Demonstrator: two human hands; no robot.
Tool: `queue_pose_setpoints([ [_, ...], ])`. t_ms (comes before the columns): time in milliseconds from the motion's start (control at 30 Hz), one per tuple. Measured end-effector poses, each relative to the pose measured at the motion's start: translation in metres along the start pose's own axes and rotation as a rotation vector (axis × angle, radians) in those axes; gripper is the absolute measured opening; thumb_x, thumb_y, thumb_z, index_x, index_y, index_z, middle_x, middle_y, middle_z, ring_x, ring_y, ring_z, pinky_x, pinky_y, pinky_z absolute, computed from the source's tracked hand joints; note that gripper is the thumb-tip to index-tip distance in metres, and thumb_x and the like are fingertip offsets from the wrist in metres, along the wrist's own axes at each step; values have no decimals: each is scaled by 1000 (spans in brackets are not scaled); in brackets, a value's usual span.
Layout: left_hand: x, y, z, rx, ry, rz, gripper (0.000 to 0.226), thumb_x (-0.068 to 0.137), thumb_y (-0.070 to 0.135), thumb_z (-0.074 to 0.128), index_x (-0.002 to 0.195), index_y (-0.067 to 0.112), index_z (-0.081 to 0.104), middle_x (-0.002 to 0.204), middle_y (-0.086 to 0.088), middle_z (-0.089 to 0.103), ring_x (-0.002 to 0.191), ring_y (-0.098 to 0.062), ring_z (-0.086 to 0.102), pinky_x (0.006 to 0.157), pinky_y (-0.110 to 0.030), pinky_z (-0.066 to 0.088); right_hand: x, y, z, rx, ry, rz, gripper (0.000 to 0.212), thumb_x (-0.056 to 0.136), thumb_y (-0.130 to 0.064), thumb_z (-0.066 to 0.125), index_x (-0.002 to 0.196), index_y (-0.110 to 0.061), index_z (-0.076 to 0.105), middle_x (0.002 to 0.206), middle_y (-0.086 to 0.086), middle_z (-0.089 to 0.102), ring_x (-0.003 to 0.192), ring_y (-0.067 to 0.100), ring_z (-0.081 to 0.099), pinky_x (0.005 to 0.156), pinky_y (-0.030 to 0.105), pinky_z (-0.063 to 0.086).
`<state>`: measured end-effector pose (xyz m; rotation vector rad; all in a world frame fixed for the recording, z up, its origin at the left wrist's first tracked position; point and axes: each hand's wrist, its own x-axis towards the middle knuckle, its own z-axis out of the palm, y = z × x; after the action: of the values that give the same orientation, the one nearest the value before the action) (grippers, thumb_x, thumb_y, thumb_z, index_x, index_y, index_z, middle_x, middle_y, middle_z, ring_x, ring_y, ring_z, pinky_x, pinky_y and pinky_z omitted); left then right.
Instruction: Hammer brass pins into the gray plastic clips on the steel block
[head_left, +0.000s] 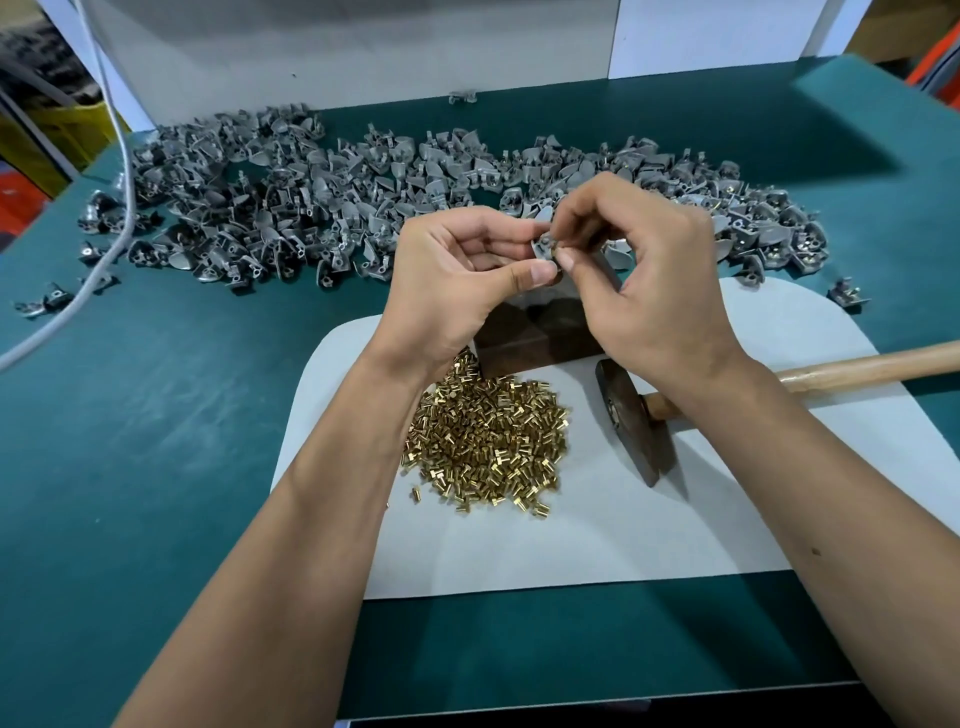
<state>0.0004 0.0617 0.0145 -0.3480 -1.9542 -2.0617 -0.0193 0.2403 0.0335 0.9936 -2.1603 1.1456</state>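
Observation:
My left hand (457, 275) pinches a gray plastic clip (543, 246) between thumb and fingers, held in the air above the dark steel block (535, 332). My right hand (644, 275) pinches a small brass pin (555, 248) at the clip with thumb and forefinger. Both hands cover most of the block. A heap of brass pins (488, 441) lies on the white mat (623, 535) just in front of the block. The hammer (631, 421), with a dark head and a wooden handle, lies on the mat to the right, untouched.
A wide pile of gray clips (291, 208) stretches across the green table (156, 415) behind the block, with a few stray clips at both ends. A white cable (117, 156) runs down the left side. White panels stand at the back.

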Motion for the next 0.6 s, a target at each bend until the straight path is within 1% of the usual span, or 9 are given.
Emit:
queue_pose_setpoints([
  [100, 0, -1, 0, 31, 6, -7, 30, 71, -10, 83, 94, 7, 75, 78, 2, 76, 76, -10, 71, 74, -26, 61, 0, 1, 2, -24, -1, 10, 12, 82, 3, 67, 91, -5, 65, 83, 1, 66, 78, 15, 63, 72, 36, 54],
  [200, 0, -3, 2, 39, 54, -21, 32, 74, -9, 83, 102, 1, 75, 87, -12, 77, 83, -22, 72, 78, -31, 62, -1, 3, 2, -12, 35, 59, 9, 87, -3, 70, 95, -5, 67, 85, 0, 68, 81, 11, 65, 75, 32, 56],
  [267, 1, -3, 1, 29, 53, -35, 34, 76, -7, 82, 109, 0, 74, 93, -16, 77, 87, -27, 73, 82, -33, 62, -2, 5, 0, 10, 42, 89, 9, 89, -7, 72, 97, -6, 68, 87, -1, 70, 84, 9, 68, 78, 31, 58],
  [400, 1, -3, -4, 10, 1, -63, 35, 82, -7, 77, 117, -3, 71, 94, -14, 79, 84, -23, 76, 83, -31, 61, -2, 6, -1, -21, 65, 72, 10, 89, -11, 75, 97, -6, 74, 89, -1, 73, 84, 6, 69, 80, 29, 59],
  [467, 2, -2, -5, 2, -10, -74, 33, 85, -6, 75, 118, -3, 70, 93, -12, 79, 83, -22, 76, 82, -30, 61, -2, 6, -1, -63, 81, 45, 10, 90, -14, 76, 96, -6, 77, 90, 1, 75, 85, 10, 69, 80, 29, 57],
  [600, 1, 0, -3, -27, 15, -103, 23, 95, 2, 67, 116, -5, 71, 99, -17, 77, 85, -28, 75, 85, -37, 62, 0, 6, -1, -118, 69, 14, 8, 92, -11, 72, 95, -6, 78, 90, 5, 71, 86, 15, 64, 78, 28, 52],
])
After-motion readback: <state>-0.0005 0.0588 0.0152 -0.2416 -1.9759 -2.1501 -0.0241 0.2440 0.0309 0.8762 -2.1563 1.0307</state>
